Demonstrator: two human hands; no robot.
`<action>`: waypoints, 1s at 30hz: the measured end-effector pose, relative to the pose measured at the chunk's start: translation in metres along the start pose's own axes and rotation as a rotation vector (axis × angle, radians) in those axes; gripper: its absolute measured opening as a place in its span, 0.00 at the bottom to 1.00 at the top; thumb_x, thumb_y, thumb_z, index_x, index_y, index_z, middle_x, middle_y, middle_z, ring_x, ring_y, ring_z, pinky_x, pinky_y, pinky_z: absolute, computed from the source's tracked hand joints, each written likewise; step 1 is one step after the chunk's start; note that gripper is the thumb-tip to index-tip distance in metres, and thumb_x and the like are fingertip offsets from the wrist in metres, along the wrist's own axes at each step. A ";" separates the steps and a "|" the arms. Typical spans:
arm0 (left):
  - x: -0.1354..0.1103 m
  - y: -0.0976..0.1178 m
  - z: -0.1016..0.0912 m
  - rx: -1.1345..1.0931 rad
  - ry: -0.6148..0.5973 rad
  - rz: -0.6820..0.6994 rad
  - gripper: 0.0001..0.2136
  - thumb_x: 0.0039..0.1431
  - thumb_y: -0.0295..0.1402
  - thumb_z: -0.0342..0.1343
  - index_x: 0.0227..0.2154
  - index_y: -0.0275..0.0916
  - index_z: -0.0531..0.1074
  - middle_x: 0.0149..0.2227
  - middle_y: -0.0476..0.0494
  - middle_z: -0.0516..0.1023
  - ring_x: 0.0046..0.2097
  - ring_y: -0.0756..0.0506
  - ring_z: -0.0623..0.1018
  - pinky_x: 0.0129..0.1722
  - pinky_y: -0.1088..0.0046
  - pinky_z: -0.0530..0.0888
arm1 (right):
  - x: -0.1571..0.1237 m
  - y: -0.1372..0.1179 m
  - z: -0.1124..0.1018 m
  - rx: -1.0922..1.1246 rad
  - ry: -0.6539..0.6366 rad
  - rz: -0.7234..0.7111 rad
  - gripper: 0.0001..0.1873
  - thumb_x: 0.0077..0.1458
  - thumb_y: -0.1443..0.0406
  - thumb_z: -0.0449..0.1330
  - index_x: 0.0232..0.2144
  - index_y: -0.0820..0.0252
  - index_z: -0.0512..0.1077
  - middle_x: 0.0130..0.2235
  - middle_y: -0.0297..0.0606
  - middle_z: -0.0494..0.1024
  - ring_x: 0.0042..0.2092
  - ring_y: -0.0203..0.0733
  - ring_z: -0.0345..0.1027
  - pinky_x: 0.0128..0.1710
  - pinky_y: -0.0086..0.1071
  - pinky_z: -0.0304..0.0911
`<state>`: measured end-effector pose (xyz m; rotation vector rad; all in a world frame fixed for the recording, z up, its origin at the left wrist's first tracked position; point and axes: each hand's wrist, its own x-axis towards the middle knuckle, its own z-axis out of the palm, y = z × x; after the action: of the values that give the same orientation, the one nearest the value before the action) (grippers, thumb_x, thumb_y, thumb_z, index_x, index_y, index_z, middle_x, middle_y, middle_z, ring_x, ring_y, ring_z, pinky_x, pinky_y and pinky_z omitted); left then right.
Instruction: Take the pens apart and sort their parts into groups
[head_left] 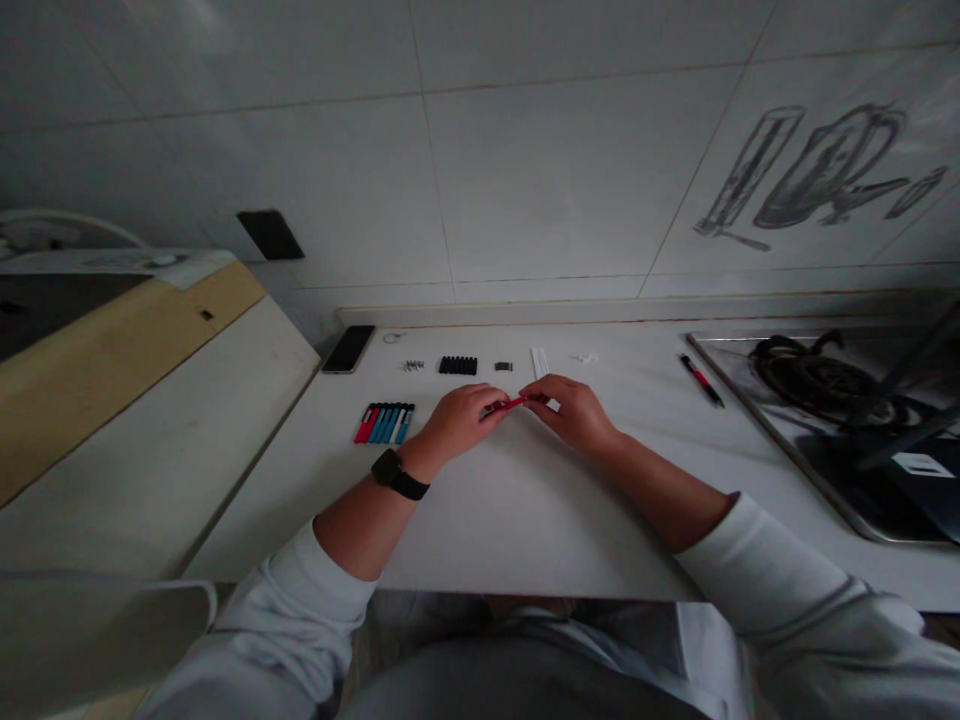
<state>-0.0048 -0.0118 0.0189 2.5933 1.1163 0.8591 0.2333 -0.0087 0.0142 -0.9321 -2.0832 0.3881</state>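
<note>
Both my hands meet over the middle of the white counter (525, 500), joined on a thin red pen (513, 404). My left hand (459, 420), with a black watch on its wrist, pinches the pen's left end. My right hand (576, 412) has its fingers closed on the pen's right end. A row of several red and blue pen barrels (385, 423) lies just left of my left hand. Behind my hands lie small springs (413, 366), a row of black grips (458, 365), a small dark part (503, 366), white refills (539, 362) and small white bits (586, 357).
A dark phone (349, 349) lies at the counter's back left. A finished red and black pen (702, 380) rests near the steel gas stove (840, 400) at the right. A wooden board (112, 350) and a lower white surface sit to the left. A tiled wall stands behind.
</note>
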 end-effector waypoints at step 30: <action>-0.004 -0.003 0.007 -0.025 -0.118 0.013 0.18 0.62 0.35 0.63 0.54 0.40 0.71 0.50 0.40 0.80 0.50 0.42 0.80 0.54 0.61 0.75 | 0.009 -0.012 -0.016 0.491 0.236 0.209 0.14 0.59 0.52 0.66 0.38 0.55 0.75 0.36 0.37 0.79 0.35 0.39 0.74 0.39 0.36 0.72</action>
<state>-0.0052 -0.0125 0.0105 2.5960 1.0508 0.7083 0.2360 -0.0107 0.0361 -0.8474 -1.5773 0.8159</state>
